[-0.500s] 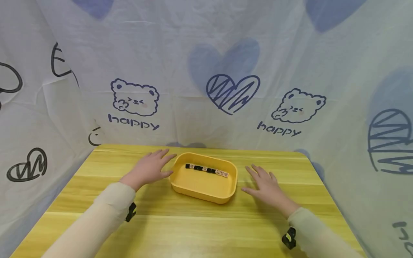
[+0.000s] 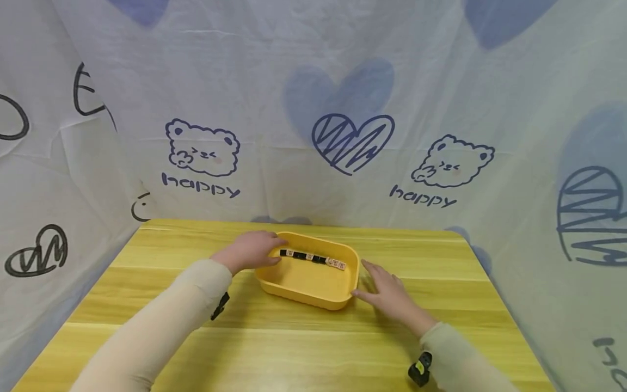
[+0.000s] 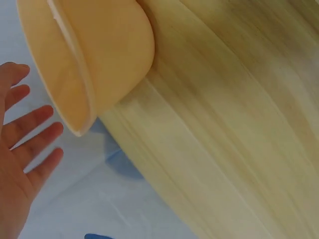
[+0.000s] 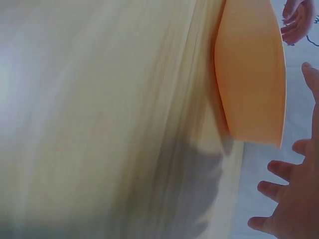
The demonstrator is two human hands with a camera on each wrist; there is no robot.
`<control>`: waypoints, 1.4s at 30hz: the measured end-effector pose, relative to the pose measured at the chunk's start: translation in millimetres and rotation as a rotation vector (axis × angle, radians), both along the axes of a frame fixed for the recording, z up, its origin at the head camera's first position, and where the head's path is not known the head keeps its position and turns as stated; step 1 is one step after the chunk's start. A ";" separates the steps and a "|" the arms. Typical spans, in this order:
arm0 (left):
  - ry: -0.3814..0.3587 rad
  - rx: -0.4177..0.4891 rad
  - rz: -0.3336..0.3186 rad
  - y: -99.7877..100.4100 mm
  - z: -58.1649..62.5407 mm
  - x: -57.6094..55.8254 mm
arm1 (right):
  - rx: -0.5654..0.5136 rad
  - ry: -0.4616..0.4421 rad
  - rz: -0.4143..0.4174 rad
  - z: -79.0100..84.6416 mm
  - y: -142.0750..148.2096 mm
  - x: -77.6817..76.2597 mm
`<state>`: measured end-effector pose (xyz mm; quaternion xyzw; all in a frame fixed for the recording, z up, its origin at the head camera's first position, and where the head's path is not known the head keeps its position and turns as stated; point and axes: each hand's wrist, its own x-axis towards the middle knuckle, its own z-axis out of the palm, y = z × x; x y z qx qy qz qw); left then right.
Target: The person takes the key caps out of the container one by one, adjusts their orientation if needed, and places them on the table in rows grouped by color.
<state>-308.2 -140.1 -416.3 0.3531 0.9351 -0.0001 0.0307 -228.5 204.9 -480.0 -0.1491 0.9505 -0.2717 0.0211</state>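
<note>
Head view, high above the counter [image 2: 294, 354], facing forward and down, with the left hand [image 2: 250, 251] and right hand [image 2: 389, 293] both in shot, plus the yellow tray [image 2: 308, 279] and printed cloth [image 2: 274, 71] beyond. Down to the left wrist: much closer, rolled askew, onto the tray's outer wall. Right wrist, close too, turned sideways, catches the left hand past the tray. All three share tray, counter and cloth.

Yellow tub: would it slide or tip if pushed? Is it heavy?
The tub would likely slide rather than tip, since it sits low and broad on the table. Its thin walls suggest it's light. The small blocks inside might shift if tilted.
</note>
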 end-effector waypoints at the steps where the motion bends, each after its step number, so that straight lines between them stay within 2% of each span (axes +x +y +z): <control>1: -0.015 0.008 -0.004 1.9 -1.1 -2.3 | -0.017 -0.014 -0.005 -1.4 -1.5 0.4; 7: -0.103 0.058 -0.024 9.4 -10.0 -17.8 | -0.122 -0.091 -0.022 -8.4 -8.7 4.2; 13: -0.174 0.039 -0.021 14.2 -20.9 -29.5 | -0.268 -0.168 -0.045 -13.9 -12.6 6.7; 19: -0.157 -0.019 -0.044 19.0 -32.1 -38.5 | -0.421 -0.239 -0.041 -23.2 -14.0 7.8; 25: -0.158 -0.057 -0.052 24.7 -36.5 -42.8 | -0.546 -0.308 -0.046 -29.1 -15.2 10.6; 28: -0.163 -0.053 -0.024 27.2 -38.4 -42.9 | -0.565 -0.314 -0.048 -30.0 -16.1 11.2; 33: -0.224 0.011 0.042 31.0 -42.6 -41.4 | -0.558 -0.313 -0.053 -28.4 -16.3 12.2; 35: -0.214 0.020 0.030 31.0 -45.3 -41.5 | -0.557 -0.318 -0.054 -26.9 -16.6 12.8; 40: -0.132 0.054 -0.065 28.7 -53.9 -44.3 | -0.543 -0.325 -0.061 -24.9 -16.1 13.6; 42: -0.127 0.083 -0.089 28.5 -57.2 -45.0 | -0.534 -0.327 -0.070 -26.1 -15.1 12.6</control>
